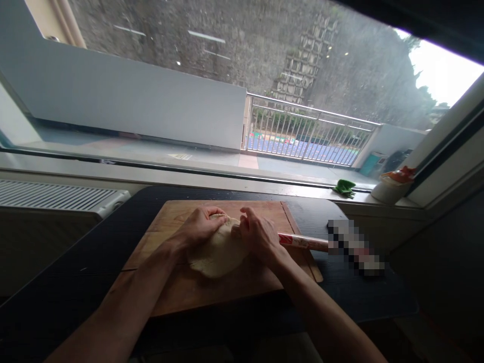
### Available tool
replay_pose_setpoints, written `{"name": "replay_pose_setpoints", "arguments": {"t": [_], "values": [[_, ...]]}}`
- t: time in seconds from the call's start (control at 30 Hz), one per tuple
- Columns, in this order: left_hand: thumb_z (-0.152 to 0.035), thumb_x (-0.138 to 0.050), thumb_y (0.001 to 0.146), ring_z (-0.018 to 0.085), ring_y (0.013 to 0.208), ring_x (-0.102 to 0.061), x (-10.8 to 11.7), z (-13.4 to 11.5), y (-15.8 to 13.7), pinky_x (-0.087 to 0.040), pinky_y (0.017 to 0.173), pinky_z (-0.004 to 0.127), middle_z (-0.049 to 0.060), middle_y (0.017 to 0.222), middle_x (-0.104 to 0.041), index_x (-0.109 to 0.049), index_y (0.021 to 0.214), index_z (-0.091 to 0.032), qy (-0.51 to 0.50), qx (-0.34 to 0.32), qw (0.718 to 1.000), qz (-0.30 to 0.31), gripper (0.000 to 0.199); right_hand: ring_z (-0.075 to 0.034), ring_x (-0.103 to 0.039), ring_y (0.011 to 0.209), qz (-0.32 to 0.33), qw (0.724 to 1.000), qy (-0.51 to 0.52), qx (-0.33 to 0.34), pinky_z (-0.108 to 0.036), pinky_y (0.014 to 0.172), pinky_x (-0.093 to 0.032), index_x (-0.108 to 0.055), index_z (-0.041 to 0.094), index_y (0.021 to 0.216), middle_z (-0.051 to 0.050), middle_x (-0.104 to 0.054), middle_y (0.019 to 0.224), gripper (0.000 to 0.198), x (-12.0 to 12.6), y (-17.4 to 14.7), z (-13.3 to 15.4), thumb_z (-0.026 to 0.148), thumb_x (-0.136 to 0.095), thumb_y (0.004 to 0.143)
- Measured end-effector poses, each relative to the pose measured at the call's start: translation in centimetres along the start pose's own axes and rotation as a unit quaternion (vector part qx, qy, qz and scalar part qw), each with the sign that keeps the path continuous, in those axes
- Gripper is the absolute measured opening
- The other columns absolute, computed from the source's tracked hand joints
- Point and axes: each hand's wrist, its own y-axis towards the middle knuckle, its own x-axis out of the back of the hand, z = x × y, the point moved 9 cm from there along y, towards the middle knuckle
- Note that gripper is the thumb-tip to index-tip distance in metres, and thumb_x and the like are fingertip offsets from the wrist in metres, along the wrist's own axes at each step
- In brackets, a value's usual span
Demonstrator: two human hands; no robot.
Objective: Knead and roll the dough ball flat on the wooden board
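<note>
A flattened round of pale dough (217, 257) lies on a wooden cutting board (170, 292). My left hand (202, 224) pinches the dough's far edge, thumb and fingers closed on it. My right hand (260, 232) is wrapped round a wooden rolling pin (304, 242) near one end. That end rests over the dough's right part, and the pin's other end reaches past the board's right side. A red label shows on the pin. The fingertips of my right hand are partly hidden.
The board stands on a dark table (102, 257) against a window sill (264, 185). A blurred-out item (357, 249) lies at the table's right. On the sill are a green object (344, 188) and a white pot (391, 189) with an orange top. A radiator (60, 199) stands left.
</note>
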Motion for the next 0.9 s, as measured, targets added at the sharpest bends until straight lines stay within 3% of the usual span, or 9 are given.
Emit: {"name": "replay_pose_setpoints", "arguments": {"t": [0.17, 0.3, 0.43, 0.7, 0.9], "values": [[-0.045, -0.051, 0.065, 0.017, 0.066, -0.058, 1.6, 1.3, 0.3, -0.042, 0.058, 0.023, 0.002, 0.071, -0.066, -0.066, 0.079, -0.015, 0.049, 0.039, 0.997, -0.039, 0.036, -0.017, -0.057, 0.084, 0.020, 1.000, -0.012, 0.007, -0.029, 0.075, -0.036, -0.041, 0.027, 0.123, -0.002, -0.064, 0.091, 0.036, -0.2, 0.1, -0.4, 0.034, -0.030, 0.089], [-0.048, -0.048, 0.067, 0.019, 0.069, -0.059, 1.0, 1.5, 0.4, -0.042, 0.061, 0.024, 0.003, 0.074, -0.067, -0.067, 0.082, -0.016, 0.072, 0.041, 0.997, -0.001, 0.040, -0.019, -0.053, 0.096, 0.017, 1.000, -0.001, -0.012, -0.029, 0.079, -0.036, -0.040, 0.022, 0.124, -0.005, -0.060, 0.105, 0.040, -1.2, 3.6, -1.0, 0.035, -0.033, 0.087], [-0.048, -0.048, 0.068, 0.019, 0.069, -0.059, 0.9, 1.5, 0.6, -0.042, 0.061, 0.024, 0.002, 0.073, -0.067, -0.067, 0.085, -0.018, 0.095, 0.029, 0.995, -0.010, 0.039, -0.021, -0.049, 0.101, 0.013, 0.999, -0.021, -0.033, -0.032, 0.086, -0.034, -0.043, 0.017, 0.121, -0.009, -0.058, 0.107, 0.039, -1.8, 6.2, -1.3, 0.030, -0.034, 0.085], [-0.045, -0.044, 0.070, 0.018, 0.068, -0.059, 1.0, 1.6, 0.7, -0.040, 0.058, 0.024, 0.001, 0.074, -0.067, -0.067, 0.081, -0.020, 0.116, 0.013, 0.993, -0.023, 0.036, -0.021, -0.040, 0.109, -0.026, 0.999, -0.020, -0.002, -0.034, 0.091, -0.030, -0.041, 0.024, 0.123, -0.006, -0.045, 0.121, 0.041, -0.5, 1.0, -0.1, 0.035, -0.034, 0.084], [-0.044, -0.043, 0.072, 0.017, 0.067, -0.059, 0.8, 1.3, 0.5, -0.040, 0.059, 0.023, 0.000, 0.074, -0.067, -0.067, 0.081, -0.020, 0.116, 0.009, 0.993, -0.018, 0.035, -0.024, -0.042, 0.106, 0.014, 0.998, -0.034, -0.052, -0.038, 0.090, -0.029, -0.045, 0.020, 0.118, -0.010, -0.048, 0.114, 0.039, -1.8, 5.2, -1.5, 0.030, -0.036, 0.082]]}}
